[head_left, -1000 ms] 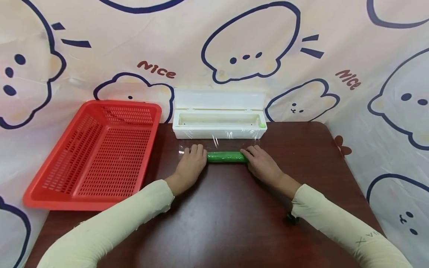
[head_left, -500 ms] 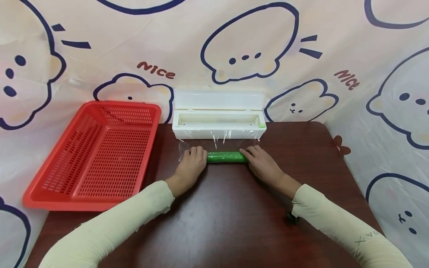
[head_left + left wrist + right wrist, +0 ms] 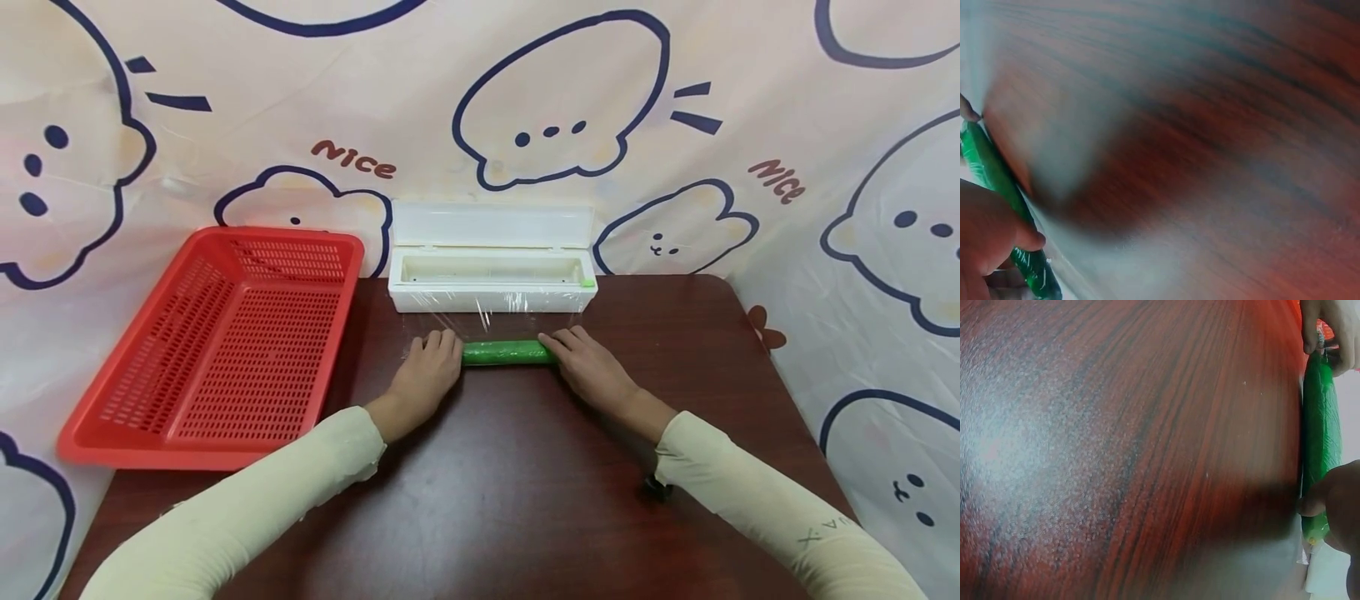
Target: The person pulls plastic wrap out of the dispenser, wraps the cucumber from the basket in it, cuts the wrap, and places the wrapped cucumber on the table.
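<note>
In the head view a green cucumber [image 3: 507, 353], its skin shiny with clear film, lies crosswise on the table. My left hand [image 3: 426, 373] grips its left end, and my right hand [image 3: 592, 371] holds the right end. A thin sheet of cling film [image 3: 483, 322] stretches from the cucumber back to a white cling film dispenser [image 3: 492, 300] with its lid raised. The left wrist view shows my left thumb [image 3: 1030, 239] bent over the cucumber [image 3: 994, 165]. Seen from the right wrist, my right thumb [image 3: 1314, 504] presses its side, with the other fingers mostly hidden behind.
A red plastic basket [image 3: 341, 333] stands on the left of the dark brown table [image 3: 510, 492], close to my left forearm. Behind the dispenser hangs a pale printed cloth [image 3: 420, 100]. A small green piece [image 3: 588, 283] sits at the dispenser's right front corner.
Both hands and the cucumber stay almost where they were. The film's creases near my left hand have shifted, with more slanted streaks there now. The head view has moved very slightly.
</note>
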Demonstrator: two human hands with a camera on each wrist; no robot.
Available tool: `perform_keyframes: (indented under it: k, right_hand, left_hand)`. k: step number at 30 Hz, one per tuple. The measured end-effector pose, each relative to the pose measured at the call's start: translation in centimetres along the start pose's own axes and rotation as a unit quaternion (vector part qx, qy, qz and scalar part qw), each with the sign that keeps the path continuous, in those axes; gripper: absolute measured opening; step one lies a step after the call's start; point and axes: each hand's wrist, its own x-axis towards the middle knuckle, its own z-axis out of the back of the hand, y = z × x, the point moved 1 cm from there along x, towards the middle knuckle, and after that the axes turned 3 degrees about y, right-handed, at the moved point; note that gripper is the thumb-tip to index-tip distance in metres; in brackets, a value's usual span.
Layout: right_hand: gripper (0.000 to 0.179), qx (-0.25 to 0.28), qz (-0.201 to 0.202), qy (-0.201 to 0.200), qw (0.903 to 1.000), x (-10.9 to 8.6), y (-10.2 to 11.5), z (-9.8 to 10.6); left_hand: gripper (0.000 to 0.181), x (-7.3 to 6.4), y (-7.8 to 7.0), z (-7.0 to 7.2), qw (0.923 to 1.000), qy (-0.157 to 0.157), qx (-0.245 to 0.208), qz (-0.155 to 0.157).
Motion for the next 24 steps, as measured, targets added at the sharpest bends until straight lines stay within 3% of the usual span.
perform_keyframes:
  k: [3, 8, 12, 16, 19, 24]
  right_hand:
    - [0.051, 0.006, 0.001, -0.007, 1.0000, 0.0, -0.1, 0.1]
    - [0.052, 0.021, 0.000, -0.019, 0.9996, 0.0, -0.1, 0.1]
    - [0.052, 0.036, -0.005, -0.021, 0.9991, -0.1, -0.2, 0.1]
    - [0.050, 0.041, -0.008, -0.015, 0.9990, -0.1, -0.3, 0.2]
    - [0.050, 0.041, -0.008, -0.009, 0.9991, -0.1, -0.2, 0.3]
    - [0.051, 0.059, -0.016, -0.006, 0.9981, 0.0, -0.3, 0.6]
  left_hand:
    - [0.005, 0.0, 0.0, 0.1, 0.9998, -0.022, 0.000, 0.003]
    - [0.015, 0.0, 0.2, 0.2, 0.9974, -0.071, -0.006, 0.009]
    - [0.005, 0.2, 0.5, 0.2, 0.9981, -0.043, -0.044, 0.005]
    - [0.021, 0.4, 0.8, 0.1, 0.9949, 0.003, -0.101, 0.005]
    - [0.024, 0.5, 1.0, 0.1, 0.9922, 0.012, -0.124, 0.003]
    - [0.022, 0.5, 1.2, 0.3, 0.9926, 0.012, -0.121, 0.000]
